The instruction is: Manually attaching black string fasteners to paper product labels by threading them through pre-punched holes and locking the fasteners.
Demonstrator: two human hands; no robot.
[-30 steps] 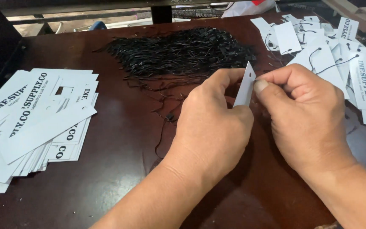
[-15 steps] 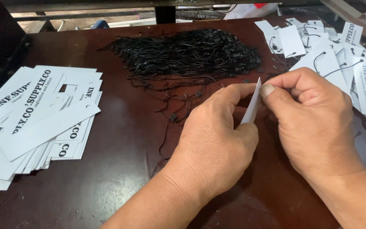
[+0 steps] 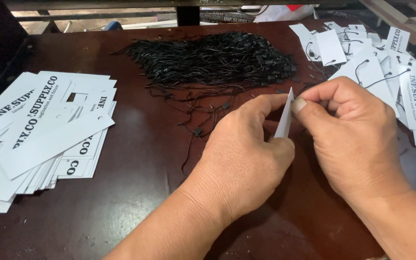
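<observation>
Hands pinch one white tag (image 3: 285, 118) edge-on between them; left hand (image 3: 246, 163), right hand (image 3: 352, 139).

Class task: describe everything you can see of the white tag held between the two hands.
The white tag is a thin, flat card, seemingly paper, seen almost edge-on, so its face and any hole stay hidden. It stands nearly upright, tilted slightly, above the dark brown table. The left hand pinches its lower part; the right hand presses a thumb near its top. Black strings lie heaped behind it.
</observation>
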